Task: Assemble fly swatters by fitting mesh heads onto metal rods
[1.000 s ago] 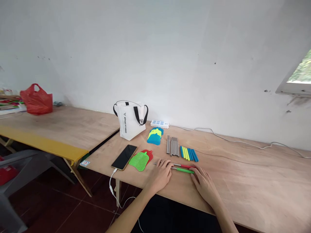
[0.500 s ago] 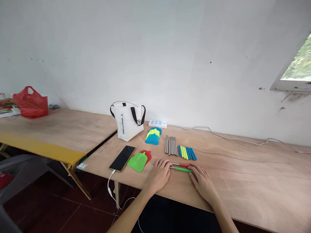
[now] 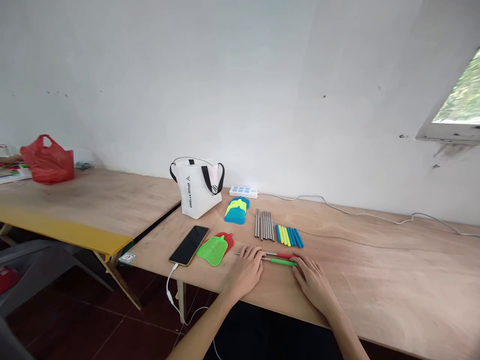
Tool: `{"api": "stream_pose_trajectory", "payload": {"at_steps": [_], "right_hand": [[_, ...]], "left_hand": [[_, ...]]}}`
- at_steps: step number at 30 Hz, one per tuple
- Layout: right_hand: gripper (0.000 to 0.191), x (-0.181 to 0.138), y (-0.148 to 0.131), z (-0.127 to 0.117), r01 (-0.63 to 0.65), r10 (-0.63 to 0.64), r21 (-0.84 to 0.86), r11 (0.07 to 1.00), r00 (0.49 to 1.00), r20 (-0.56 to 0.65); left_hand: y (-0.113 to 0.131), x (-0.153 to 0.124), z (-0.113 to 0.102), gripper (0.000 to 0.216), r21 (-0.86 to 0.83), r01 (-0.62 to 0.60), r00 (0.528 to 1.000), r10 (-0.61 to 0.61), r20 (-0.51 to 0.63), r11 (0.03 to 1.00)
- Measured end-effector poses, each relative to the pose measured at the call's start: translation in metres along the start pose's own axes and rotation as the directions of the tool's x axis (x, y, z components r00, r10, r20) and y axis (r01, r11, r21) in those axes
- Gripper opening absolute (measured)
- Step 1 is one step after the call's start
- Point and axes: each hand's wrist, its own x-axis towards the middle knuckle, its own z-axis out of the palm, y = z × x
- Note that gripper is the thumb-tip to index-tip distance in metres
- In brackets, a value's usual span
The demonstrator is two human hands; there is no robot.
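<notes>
Two telescopic metal rods lie side by side at the table's front edge, one with a red handle [image 3: 284,255] and one with a green handle [image 3: 282,261]. My left hand [image 3: 247,267] rests over their thin metal ends, fingers laid across them. At the handle ends, my right hand [image 3: 311,277] lies flat with its fingertips touching the grips. Left of my left hand are a green perforated fly swatter head [image 3: 213,250] and a red one [image 3: 228,240] partly under it. Behind the rods sit several bare metal tubes [image 3: 265,225] and several blue and yellow handles [image 3: 289,236].
Blue and yellow swatter heads [image 3: 235,215] overlap near a white power strip [image 3: 243,192]. A white tote bag [image 3: 197,192] stands behind a phone [image 3: 188,245] on a charging cable. A red plastic bag [image 3: 52,162] sits on the left table, with part of a person's arm [image 3: 10,159] beyond.
Both my hands and the rods keep their places. At the far left, a person's arm has come into view behind the red bag.
</notes>
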Motion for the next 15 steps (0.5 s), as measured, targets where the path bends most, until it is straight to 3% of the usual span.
{"api": "stream_pose_trajectory", "payload": {"at_steps": [11,15], "right_hand": [[0.03,0.0008,-0.0006,-0.0011,0.02,-0.02,-0.025,0.999,1.0,-0.003],[0.03,0.0009,-0.0011,-0.0014,0.022,-0.023,-0.035,0.999,1.0,-0.012]], "left_hand": [[0.0015,0.0012,-0.003,0.027,-0.027,0.017,0.999,-0.016,0.03,0.999],[-0.0004,0.0011,-0.0003,0.04,-0.077,0.023,0.998,-0.02,0.051,0.997]]}}
